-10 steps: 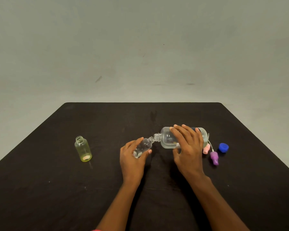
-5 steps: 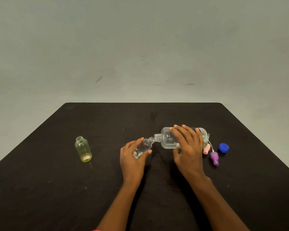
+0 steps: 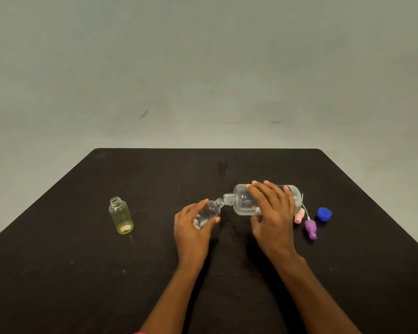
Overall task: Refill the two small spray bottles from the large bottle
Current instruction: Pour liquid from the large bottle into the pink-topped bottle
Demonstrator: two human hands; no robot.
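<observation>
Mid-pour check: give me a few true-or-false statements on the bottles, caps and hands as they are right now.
1. The right hand holds the large clear plastic bottle, tipped on its side. True.
2. The small yellow-tinted plastic bottle stands capped. False: its mouth is open.
3. The left hand holds the small clear plastic bottle tilted, mouth at the large bottle's neck. True.
4. The round blue cap is screwed onto the large bottle. False: it lies on the black table, right of that bottle.
</observation>
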